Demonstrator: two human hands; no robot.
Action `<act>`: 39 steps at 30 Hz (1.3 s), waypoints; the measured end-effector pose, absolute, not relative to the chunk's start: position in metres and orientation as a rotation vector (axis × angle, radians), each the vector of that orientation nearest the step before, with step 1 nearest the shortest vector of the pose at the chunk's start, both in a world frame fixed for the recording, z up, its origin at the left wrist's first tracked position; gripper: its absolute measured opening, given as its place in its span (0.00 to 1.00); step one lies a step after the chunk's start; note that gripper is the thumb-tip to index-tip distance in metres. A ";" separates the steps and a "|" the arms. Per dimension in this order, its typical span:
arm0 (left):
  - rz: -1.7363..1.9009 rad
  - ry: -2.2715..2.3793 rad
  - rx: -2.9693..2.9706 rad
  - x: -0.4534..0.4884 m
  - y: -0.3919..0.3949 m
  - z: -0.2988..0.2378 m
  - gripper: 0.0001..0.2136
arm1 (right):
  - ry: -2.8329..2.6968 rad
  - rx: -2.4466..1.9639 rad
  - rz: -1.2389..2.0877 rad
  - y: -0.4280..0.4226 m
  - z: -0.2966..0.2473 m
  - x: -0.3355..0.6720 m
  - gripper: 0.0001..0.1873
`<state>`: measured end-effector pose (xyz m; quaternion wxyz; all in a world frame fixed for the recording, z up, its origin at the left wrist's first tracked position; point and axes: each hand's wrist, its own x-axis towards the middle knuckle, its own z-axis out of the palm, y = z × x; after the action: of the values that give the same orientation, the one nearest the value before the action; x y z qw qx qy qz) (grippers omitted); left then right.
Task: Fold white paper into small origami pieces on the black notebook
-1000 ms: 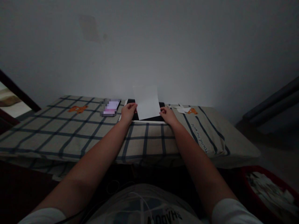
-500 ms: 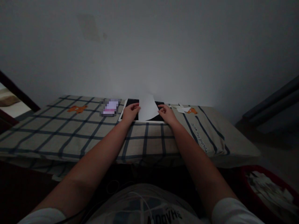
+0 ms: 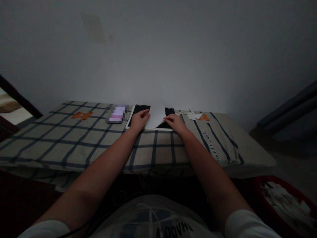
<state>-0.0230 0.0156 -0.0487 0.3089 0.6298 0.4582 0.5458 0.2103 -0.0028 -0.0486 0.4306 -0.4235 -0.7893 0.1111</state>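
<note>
A white sheet of paper (image 3: 156, 116) lies nearly flat over a dark tablet (image 3: 138, 109) at the far edge of the checked bed cover (image 3: 86, 142). My left hand (image 3: 139, 119) pinches the sheet's left edge, fingers closed on it. My right hand (image 3: 175, 122) presses on the sheet's right lower corner, its fingers curled over the paper. Both forearms reach straight forward from my lap.
A pixelated phone-like object (image 3: 117, 114) lies left of the tablet. Small white paper pieces (image 3: 193, 115) rest to its right. A red basket (image 3: 284, 201) with white scraps stands on the floor at lower right. A plain wall rises behind the bed.
The sheet stood upright a second ago; it has been lowered onto the tablet. Both hands moved slightly inward and down with it.
</note>
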 end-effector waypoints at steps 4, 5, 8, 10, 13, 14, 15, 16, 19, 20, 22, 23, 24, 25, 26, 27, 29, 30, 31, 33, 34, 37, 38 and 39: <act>1.360 1.051 1.766 -0.019 0.009 -0.046 0.29 | -1.983 -1.030 0.202 -0.005 -0.046 0.208 0.06; 1.324 1.006 1.792 -0.018 0.006 -0.045 0.32 | -1.980 -1.034 0.197 -0.006 -0.045 0.207 0.06; 1.248 0.920 1.873 -0.017 -0.002 -0.040 0.39 | -1.941 -1.065 0.210 -0.008 -0.043 0.205 0.06; 1.219 0.914 1.950 -0.017 -0.008 -0.036 0.41 | -1.857 -1.120 0.232 -0.009 -0.042 0.205 0.07; 1.186 0.932 2.070 -0.018 -0.014 -0.032 0.46 | -1.659 -1.212 0.297 -0.008 -0.039 0.206 0.08; 1.193 0.906 2.083 -0.018 -0.015 -0.032 0.48 | -1.601 -1.226 0.332 -0.008 -0.039 0.206 0.08; 1.211 0.865 2.078 -0.017 -0.015 -0.032 0.50 | -1.555 -1.231 0.371 -0.007 -0.038 0.206 0.08; 1.237 0.818 2.058 -0.017 -0.014 -0.032 0.52 | -1.522 -1.227 0.411 -0.007 -0.038 0.207 0.09; 1.334 0.729 1.950 -0.015 -0.010 -0.035 0.53 | -1.466 -1.202 0.505 -0.005 -0.038 0.207 0.10; 1.361 0.726 1.907 -0.015 -0.008 -0.036 0.52 | -1.463 -1.193 0.521 -0.005 -0.038 0.207 0.10; 1.405 0.756 1.821 -0.014 -0.006 -0.037 0.49 | -1.476 -1.175 0.540 -0.004 -0.039 0.206 0.10; 1.430 0.783 1.784 -0.015 -0.005 -0.036 0.48 | -1.490 -1.161 0.549 -0.005 -0.040 0.206 0.10; 1.459 0.813 1.755 -0.015 -0.005 -0.036 0.47 | -1.505 -1.145 0.557 -0.005 -0.041 0.205 0.10; 1.494 0.843 1.733 -0.015 -0.005 -0.035 0.46 | -1.518 -1.131 0.564 -0.005 -0.041 0.205 0.11; 1.529 0.868 1.716 -0.015 -0.005 -0.034 0.45 | -1.528 -1.122 0.567 -0.006 -0.042 0.204 0.11; 1.556 0.890 1.699 -0.015 -0.005 -0.034 0.45 | -1.534 -1.121 0.563 -0.007 -0.042 0.204 0.11; 1.576 0.922 1.666 -0.015 -0.006 -0.032 0.44 | -1.540 -1.131 0.540 -0.008 -0.041 0.203 0.11; 1.570 0.936 1.651 -0.015 -0.007 -0.032 0.43 | -1.542 -1.134 0.524 -0.009 -0.041 0.203 0.11; 1.561 0.944 1.640 -0.015 -0.007 -0.031 0.43 | -1.545 -1.134 0.507 -0.010 -0.040 0.203 0.10; 1.549 0.944 1.635 -0.015 -0.007 -0.031 0.42 | -1.559 -1.129 0.483 -0.011 -0.038 0.203 0.10; 1.548 0.940 1.635 -0.014 -0.007 -0.032 0.42 | -1.568 -1.130 0.476 -0.012 -0.038 0.203 0.10; 1.578 0.957 1.596 -0.014 -0.004 -0.033 0.42 | -1.608 -1.158 0.451 -0.013 -0.037 0.203 0.09; 1.594 0.973 1.573 -0.014 -0.002 -0.033 0.42 | -1.627 -1.165 0.438 -0.013 -0.037 0.203 0.09; 1.611 0.990 1.550 -0.014 0.000 -0.033 0.42 | -1.649 -1.166 0.422 -0.014 -0.037 0.203 0.09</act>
<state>-0.0137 -0.0002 -0.0333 0.3414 0.5958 0.3805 0.6194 0.2028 -0.0135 -0.0372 0.5134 -0.4852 -0.6857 0.1756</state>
